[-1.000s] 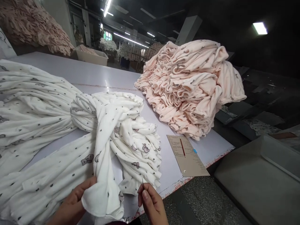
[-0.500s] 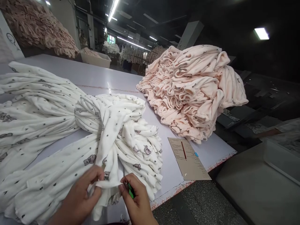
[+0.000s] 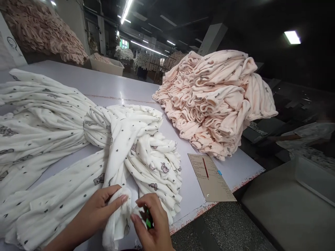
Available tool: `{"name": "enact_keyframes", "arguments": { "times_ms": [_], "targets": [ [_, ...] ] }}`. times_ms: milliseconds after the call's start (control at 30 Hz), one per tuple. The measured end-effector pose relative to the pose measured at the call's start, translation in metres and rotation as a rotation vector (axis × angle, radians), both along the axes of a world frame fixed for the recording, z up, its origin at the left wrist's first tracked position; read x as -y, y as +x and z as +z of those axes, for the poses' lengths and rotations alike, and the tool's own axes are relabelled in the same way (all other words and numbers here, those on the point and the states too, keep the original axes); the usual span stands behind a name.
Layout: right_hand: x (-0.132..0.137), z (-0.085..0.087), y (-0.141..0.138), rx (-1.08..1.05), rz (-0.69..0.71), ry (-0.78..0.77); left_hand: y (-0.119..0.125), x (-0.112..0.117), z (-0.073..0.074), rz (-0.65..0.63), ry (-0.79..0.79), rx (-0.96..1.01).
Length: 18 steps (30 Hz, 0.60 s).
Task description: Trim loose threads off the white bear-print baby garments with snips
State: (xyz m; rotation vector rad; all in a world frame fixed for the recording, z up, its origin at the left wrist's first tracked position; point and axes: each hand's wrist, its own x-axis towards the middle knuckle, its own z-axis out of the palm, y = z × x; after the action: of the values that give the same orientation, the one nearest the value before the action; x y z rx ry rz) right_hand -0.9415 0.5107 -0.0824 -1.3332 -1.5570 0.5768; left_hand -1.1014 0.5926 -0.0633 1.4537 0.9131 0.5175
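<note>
My left hand [image 3: 106, 205] pinches the edge of a white printed cloth [image 3: 119, 212] between thumb and fingers near the table's front edge. That cloth belongs to a gathered bundle of white fabric [image 3: 146, 157] with small grey bear and dot prints, wrapped by a band of the same fabric. Curled just to the right, my right hand [image 3: 154, 223] holds small green thread snips [image 3: 148, 222], mostly hidden in the palm. A bit of white material shows by its fingertips; whether it is joined to the cloth I cannot tell.
Pink printed fabric [image 3: 209, 101] stands heaped at the back right of the table. A brown card [image 3: 217, 188] with a dark red pencil [image 3: 205, 168] lies near the right edge. Beyond it are a grey bin [image 3: 290, 202] and a person's pale sleeve [image 3: 311, 134].
The strip of cloth edge stretched between both hands is no longer taut. My left hand has turned and moved slightly right with the cloth; the right fingers have parted somewhat.
</note>
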Motion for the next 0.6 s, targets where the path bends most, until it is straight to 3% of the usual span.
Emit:
{"name": "enact_keyframes", "arguments": {
  "times_ms": [133,233,433,600],
  "targets": [
    [0.002,-0.005,-0.004,0.26,-0.024,0.036,0.003,0.004,-0.002,0.011,0.007,0.013],
    [-0.002,-0.004,-0.008,0.271,-0.084,-0.014,0.004,0.01,-0.002,0.022,0.023,0.027],
    [-0.009,0.01,-0.005,-0.104,-0.034,-0.199,0.002,0.015,-0.01,0.026,-0.001,0.092],
    [-0.01,0.009,0.001,-0.381,-0.1,-0.254,0.003,0.02,-0.011,0.039,-0.014,0.101]
  ]
}}
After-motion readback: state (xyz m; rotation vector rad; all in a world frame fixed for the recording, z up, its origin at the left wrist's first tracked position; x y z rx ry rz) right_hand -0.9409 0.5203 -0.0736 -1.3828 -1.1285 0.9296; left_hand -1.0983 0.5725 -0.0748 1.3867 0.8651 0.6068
